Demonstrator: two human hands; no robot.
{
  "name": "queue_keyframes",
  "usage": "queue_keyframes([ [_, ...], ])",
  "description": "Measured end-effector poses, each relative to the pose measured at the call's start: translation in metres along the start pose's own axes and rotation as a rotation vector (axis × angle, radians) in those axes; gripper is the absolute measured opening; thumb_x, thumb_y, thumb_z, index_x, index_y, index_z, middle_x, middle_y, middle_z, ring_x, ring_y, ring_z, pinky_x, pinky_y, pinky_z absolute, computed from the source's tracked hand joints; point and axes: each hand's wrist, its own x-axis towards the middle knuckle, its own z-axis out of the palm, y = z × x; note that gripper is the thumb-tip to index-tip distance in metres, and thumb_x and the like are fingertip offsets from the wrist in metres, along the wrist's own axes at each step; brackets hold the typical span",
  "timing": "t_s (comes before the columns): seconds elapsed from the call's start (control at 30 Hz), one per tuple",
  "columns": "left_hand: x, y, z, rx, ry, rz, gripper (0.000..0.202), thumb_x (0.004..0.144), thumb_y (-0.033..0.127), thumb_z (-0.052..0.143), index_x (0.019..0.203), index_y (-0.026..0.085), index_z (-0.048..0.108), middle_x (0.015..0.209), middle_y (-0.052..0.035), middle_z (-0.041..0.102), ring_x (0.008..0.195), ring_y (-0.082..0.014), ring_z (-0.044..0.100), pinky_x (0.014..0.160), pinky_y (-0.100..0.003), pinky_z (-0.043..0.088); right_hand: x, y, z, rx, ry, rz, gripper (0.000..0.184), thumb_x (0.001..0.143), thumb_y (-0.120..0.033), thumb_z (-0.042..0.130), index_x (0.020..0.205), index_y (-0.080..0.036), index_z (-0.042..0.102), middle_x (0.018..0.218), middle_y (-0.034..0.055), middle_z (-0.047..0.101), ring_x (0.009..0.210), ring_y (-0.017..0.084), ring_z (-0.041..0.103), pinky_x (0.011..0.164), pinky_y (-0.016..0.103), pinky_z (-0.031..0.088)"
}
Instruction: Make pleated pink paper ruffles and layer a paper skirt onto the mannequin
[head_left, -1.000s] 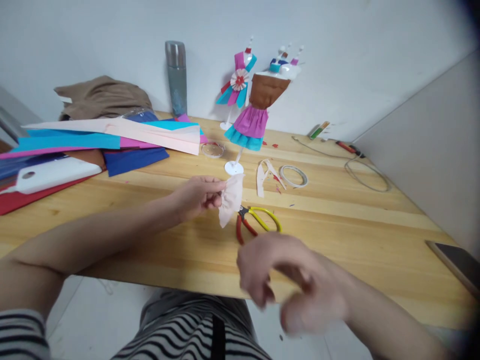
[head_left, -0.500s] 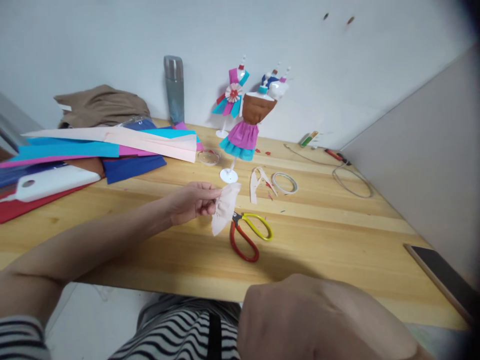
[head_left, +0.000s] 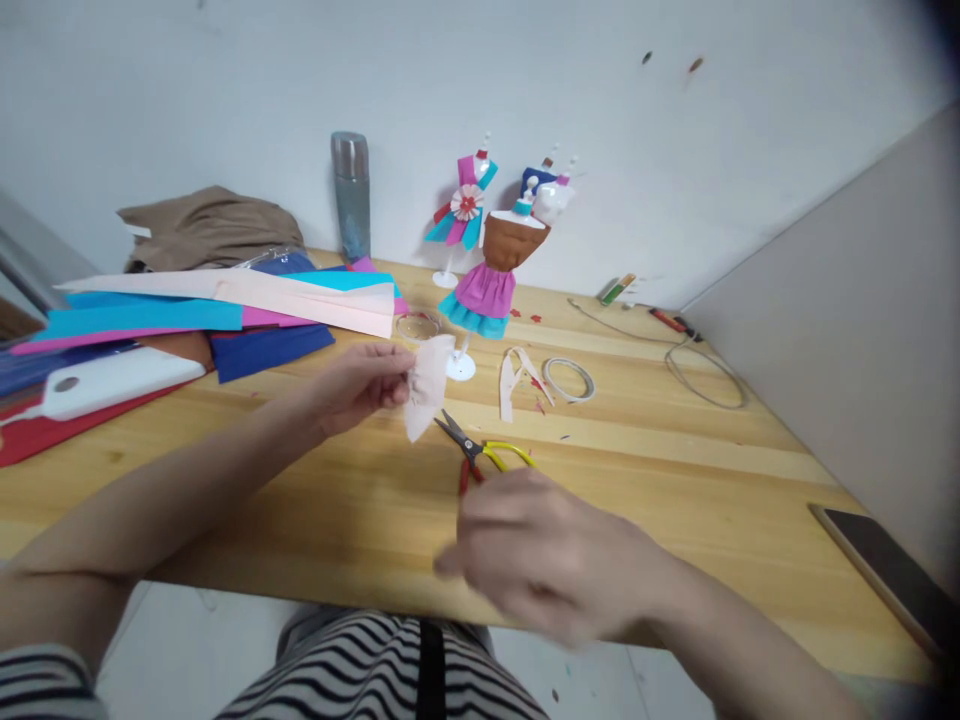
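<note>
My left hand [head_left: 360,382] is closed in a pinch on a small piece of pale pink pleated paper [head_left: 426,388], held upright just above the wooden table [head_left: 675,470]. Red-and-yellow scissors [head_left: 474,452] lie on the table just right of that paper, blades pointing toward it. My right hand [head_left: 541,555] hovers low over the scissors' handles and hides part of them. It is smeared by motion, and I cannot see whether it touches them. Behind stands a small mannequin [head_left: 496,282] in a brown, magenta and teal paper dress.
Coloured paper sheets [head_left: 225,300] and a white object [head_left: 97,375] fill the left side. A second dressed mannequin [head_left: 461,205], a metal bottle [head_left: 350,195] and brown cloth [head_left: 210,220] stand at the back. A tape ring [head_left: 568,380], paper scraps [head_left: 517,378], a cable [head_left: 705,372] and a dark flat device [head_left: 885,570] lie to the right.
My right hand has moved forward from near my lap to over the scissors' handles. The scissors now lie at a different angle. My left hand has kept its hold on the paper.
</note>
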Motion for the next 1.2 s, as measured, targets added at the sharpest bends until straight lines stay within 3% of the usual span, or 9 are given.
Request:
queue_keyframes([
  [0.1, 0.0, 0.014, -0.006, -0.021, 0.069, 0.055, 0.021, 0.075, 0.024, 0.075, 0.062, 0.014, 0.062, 0.053, 0.0011, 0.056, 0.045, -0.0046, 0.043, 0.043, -0.017, 0.033, 0.001, 0.04, 0.024, -0.287, 0.102, 0.142, 0.026, 0.093, -0.016, 0.045, 0.099, -0.015, 0.071, 0.087, 0.0106, 0.068, 0.079, 0.021, 0.063, 0.074, 0.036, 0.053],
  [0.17, 0.0, 0.02, -0.008, -0.034, 0.095, 0.068, 0.02, 0.075, 0.022, 0.074, 0.061, 0.014, 0.062, 0.053, 0.0007, 0.057, 0.045, -0.0042, 0.044, 0.043, -0.016, 0.035, -0.006, 0.061, 0.041, -0.329, 0.111, 0.175, 0.021, 0.093, -0.019, 0.051, 0.103, -0.017, 0.07, 0.106, 0.0129, 0.07, 0.1, 0.025, 0.062, 0.088, 0.042, 0.051],
  [0.23, 0.0, 0.022, -0.009, -0.039, 0.106, 0.072, 0.02, 0.075, 0.021, 0.074, 0.061, 0.013, 0.062, 0.052, 0.0005, 0.057, 0.045, -0.0041, 0.046, 0.044, -0.015, 0.037, -0.017, 0.075, 0.048, -0.337, 0.127, 0.23, 0.02, 0.093, -0.022, 0.053, 0.104, -0.018, 0.069, 0.113, 0.0134, 0.069, 0.106, 0.026, 0.061, 0.09, 0.043, 0.05],
  [0.37, 0.001, 0.023, -0.01, -0.026, 0.099, 0.09, 0.021, 0.074, 0.021, 0.075, 0.061, 0.011, 0.061, 0.052, 0.0004, 0.056, 0.045, -0.0042, 0.047, 0.044, -0.014, 0.038, -0.04, 0.093, 0.038, -0.4, 0.199, 0.405, 0.017, 0.091, -0.018, 0.053, 0.095, -0.018, 0.07, 0.112, 0.0139, 0.071, 0.103, 0.027, 0.063, 0.089, 0.043, 0.05],
  [0.5, 0.0, 0.024, -0.011, -0.002, 0.076, 0.094, 0.022, 0.073, 0.023, 0.076, 0.063, 0.011, 0.06, 0.051, 0.0012, 0.056, 0.044, -0.0036, 0.047, 0.044, -0.013, 0.038, -0.054, 0.105, 0.021, -0.389, 0.278, 0.542, 0.017, 0.086, -0.013, 0.053, 0.083, -0.018, 0.069, 0.096, 0.0124, 0.073, 0.091, 0.027, 0.065, 0.086, 0.045, 0.05],
  [0.73, -0.001, 0.018, -0.009, 0.147, -0.093, 0.025, 0.032, 0.068, 0.035, 0.082, 0.063, 0.013, 0.061, 0.047, -0.0007, 0.059, 0.04, -0.0055, 0.049, 0.04, -0.015, 0.034, -0.008, 0.102, 0.024, 0.192, 0.525, 0.583, 0.019, 0.082, -0.032, 0.063, 0.095, -0.02, 0.07, 0.098, 0.0097, 0.073, 0.082, 0.021, 0.065, 0.074, 0.037, 0.052],
  [0.93, 0.0, 0.009, -0.007, 0.133, -0.232, -0.055, 0.034, 0.067, 0.038, 0.083, 0.064, 0.012, 0.061, 0.047, -0.0018, 0.06, 0.039, -0.0062, 0.05, 0.04, -0.015, 0.033, 0.035, 0.115, 0.03, 0.773, 0.628, 0.607, 0.015, 0.065, -0.026, 0.069, 0.078, -0.019, 0.065, 0.075, 0.0, 0.069, 0.072, 0.015, 0.062, 0.074, 0.031, 0.049],
  [1.07, 0.006, 0.001, -0.009, -0.002, -0.258, -0.048, 0.04, 0.061, 0.041, 0.087, 0.065, 0.01, 0.062, 0.048, 0.0013, 0.056, 0.038, -0.0035, 0.044, 0.04, -0.014, 0.033, 0.045, 0.11, 0.035, 0.941, 0.529, 0.59, 0.018, 0.058, -0.024, 0.065, 0.075, -0.019, 0.063, 0.07, 0.0003, 0.068, 0.067, 0.015, 0.061, 0.07, 0.031, 0.05],
  [1.2, 0.012, -0.005, -0.015, -0.031, -0.264, -0.021, 0.042, 0.061, 0.042, 0.088, 0.065, 0.009, 0.061, 0.049, 0.0019, 0.054, 0.038, -0.0024, 0.043, 0.039, -0.013, 0.032, 0.047, 0.114, 0.042, 0.8, 0.559, 0.657, 0.018, 0.054, -0.025, 0.066, 0.069, -0.019, 0.059, 0.064, -0.0007, 0.064, 0.064, 0.016, 0.059, 0.067, 0.031, 0.05],
])
